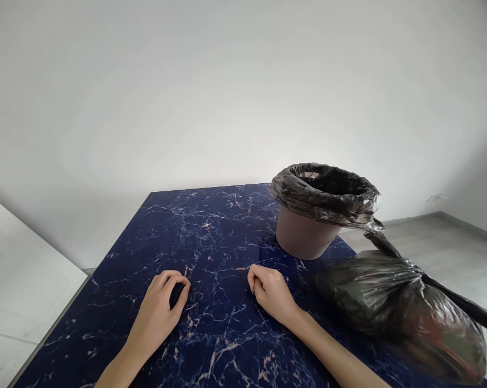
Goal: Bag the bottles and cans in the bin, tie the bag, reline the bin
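My left hand (161,302) rests on the dark blue marble-patterned table (211,237). Its fingers curl down and the thumb meets the forefinger in a loop, through which only dark tabletop shows. To the right, my right hand (273,293) lies on its side in a loose fist, and nothing shows in it. Beyond that hand stands a brownish-pink bucket (308,234), lined with a black trash bag (328,207) folded over its rim. Beside my right forearm lies a filled, knotted black trash bag (405,312); its contents are only dimly visible through the plastic.
A pale wall (211,97) rises behind the table's far edge. White panels (20,275) stand on the left. Grey floor (421,245) shows at the right, beyond the bags. The knotted bag's long twisted end stretches to the right frame edge.
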`<state>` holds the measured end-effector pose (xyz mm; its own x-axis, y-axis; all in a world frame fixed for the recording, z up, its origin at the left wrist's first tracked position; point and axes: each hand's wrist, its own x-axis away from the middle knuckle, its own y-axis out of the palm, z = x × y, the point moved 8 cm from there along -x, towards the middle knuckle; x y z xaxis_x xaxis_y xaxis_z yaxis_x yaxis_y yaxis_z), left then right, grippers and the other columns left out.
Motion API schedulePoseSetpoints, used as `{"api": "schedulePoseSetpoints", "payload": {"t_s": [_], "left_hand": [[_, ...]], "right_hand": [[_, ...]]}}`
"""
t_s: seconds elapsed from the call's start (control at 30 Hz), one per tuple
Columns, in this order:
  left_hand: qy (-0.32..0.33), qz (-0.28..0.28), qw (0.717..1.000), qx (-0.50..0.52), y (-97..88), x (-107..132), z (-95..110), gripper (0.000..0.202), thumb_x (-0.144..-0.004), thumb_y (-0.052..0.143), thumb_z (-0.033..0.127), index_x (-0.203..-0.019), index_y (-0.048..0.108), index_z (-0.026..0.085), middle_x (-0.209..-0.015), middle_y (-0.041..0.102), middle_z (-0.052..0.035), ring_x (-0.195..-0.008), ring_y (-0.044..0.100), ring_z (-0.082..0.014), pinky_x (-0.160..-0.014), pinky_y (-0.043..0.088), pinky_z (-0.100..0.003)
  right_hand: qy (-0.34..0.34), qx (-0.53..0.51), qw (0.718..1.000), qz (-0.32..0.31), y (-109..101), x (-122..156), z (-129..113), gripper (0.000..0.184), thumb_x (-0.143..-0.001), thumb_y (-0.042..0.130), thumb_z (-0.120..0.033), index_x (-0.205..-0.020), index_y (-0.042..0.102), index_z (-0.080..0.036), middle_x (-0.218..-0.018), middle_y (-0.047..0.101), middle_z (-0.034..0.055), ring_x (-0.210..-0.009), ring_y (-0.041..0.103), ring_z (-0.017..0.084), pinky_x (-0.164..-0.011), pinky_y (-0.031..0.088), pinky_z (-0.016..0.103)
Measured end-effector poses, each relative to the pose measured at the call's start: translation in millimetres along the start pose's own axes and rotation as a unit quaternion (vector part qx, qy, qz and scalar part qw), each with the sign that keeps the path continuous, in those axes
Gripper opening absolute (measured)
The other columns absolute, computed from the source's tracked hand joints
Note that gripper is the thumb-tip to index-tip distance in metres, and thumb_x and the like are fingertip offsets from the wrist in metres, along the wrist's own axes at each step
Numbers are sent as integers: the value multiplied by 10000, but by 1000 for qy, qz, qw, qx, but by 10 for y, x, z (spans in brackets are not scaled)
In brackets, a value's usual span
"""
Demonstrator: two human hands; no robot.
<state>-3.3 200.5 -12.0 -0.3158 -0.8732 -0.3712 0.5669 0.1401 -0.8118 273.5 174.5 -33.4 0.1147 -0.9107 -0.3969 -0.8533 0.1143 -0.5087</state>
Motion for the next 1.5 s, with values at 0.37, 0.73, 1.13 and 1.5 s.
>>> {"api": "schedulePoseSetpoints", "payload": {"t_s": [0.37,0.73,1.13,1.5], "left_hand": [[1,-3,1000,-3,-14,12,8,354,-1072,505,556,-1039,714,272,-1163,706,-86,-1123,669,-309,-980,552,-477],[7,1,1000,-7,-30,35,34,319,-1078,499,508,-1022,702,269,-1163,711,-79,-1121,662,-305,-980,552,-476],[33,12,999,-14,-45,32,62,350,-1066,512,550,-1014,725,277,-1132,726,-88,-1098,695,-310,-945,577,-455],[41,16,999,-22,-79,9,84,359,-1053,525,565,-1005,739,281,-1114,735,-88,-1066,712,-307,-914,603,-440]], "right_hand": [[70,-149,986,9,0,-10,18,172,-844,480,-108,-792,429,-264,-650,587,-37,-563,497,146,-592,353,265],[164,-413,896,-25,-523,275,-834,28,-921,644,-237,-936,662,-222,-875,727,28,-774,638,172,-789,533,324],[152,-254,953,65,-1570,721,-1033,230,-985,699,-463,-845,697,-280,-774,667,38,-700,588,204,-675,535,330],[73,90,972,203,-2355,1017,-848,272,-1035,577,-520,-981,735,-305,-1006,789,100,-866,757,265,-708,609,354]]}}
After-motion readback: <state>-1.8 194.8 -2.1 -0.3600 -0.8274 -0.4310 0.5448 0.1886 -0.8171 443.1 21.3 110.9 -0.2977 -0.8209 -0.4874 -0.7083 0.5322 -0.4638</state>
